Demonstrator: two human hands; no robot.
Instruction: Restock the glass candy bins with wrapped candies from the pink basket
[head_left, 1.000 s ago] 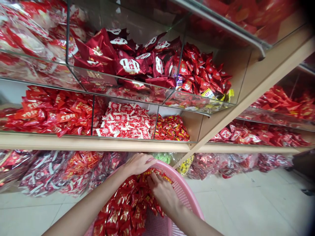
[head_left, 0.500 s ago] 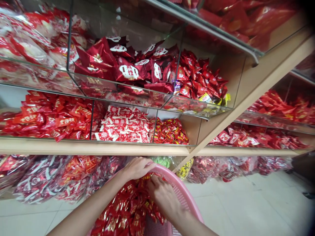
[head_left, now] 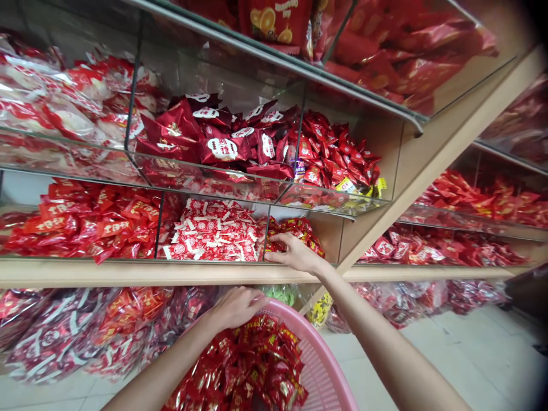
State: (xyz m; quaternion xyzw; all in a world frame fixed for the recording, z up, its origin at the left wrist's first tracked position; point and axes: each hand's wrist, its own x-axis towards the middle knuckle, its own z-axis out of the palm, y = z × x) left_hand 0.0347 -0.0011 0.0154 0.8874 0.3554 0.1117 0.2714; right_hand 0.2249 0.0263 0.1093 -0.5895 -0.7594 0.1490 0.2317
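A pink plastic basket [head_left: 319, 337] with slotted sides holds a pile of small red wrapped candies [head_left: 252, 359] with gold print. My left hand [head_left: 242, 305] is closed over its far rim; the fingertips are partly hidden. Up at the lower shelf, my right hand [head_left: 295, 254] reaches over the front edge into the right compartment, thumb and fingers apart. Small red-and-yellow wrapped candies [head_left: 310, 231] lie there behind and beside the fingers. I see nothing held in that hand.
Glass dividers split the shelves. White-and-red packets [head_left: 214, 228] and orange-red packets [head_left: 98, 222] fill neighbouring compartments; dark red packs [head_left: 225, 148] lie above. A slanting wooden post [head_left: 428, 165] stands to the right. Bagged candies [head_left: 55, 337] sit on the tiled floor under the wooden shelf edge [head_left: 128, 273].
My right hand has left the candies in the basket and moved up to the shelf compartment. My left hand stays on the rim. The view has shifted slightly.
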